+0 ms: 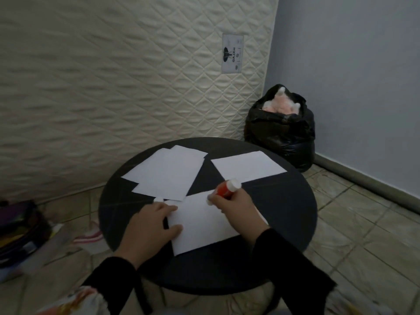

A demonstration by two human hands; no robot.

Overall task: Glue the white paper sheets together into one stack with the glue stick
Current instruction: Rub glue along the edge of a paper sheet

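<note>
A white paper sheet (204, 223) lies on the near part of a round black table (284, 212). My left hand (150, 226) rests on that sheet's left edge, fingers spread flat. In my right hand (236, 210) is an orange glue stick (225, 189) with a white end, gripped and tilted, its lower tip down at the sheet's upper edge. Overlapping white sheets (168, 171) lie at the table's far left. One more white sheet (247, 165) sits at the far right. A small white cap (159, 198) lies just above my left hand.
A quilted mattress (113, 76) leans upright behind the table. A black plastic bag (281, 128) with pink stuffing stands in the corner by the blue wall. On the tiled floor at the left lie a dark case (20, 233) and scattered items.
</note>
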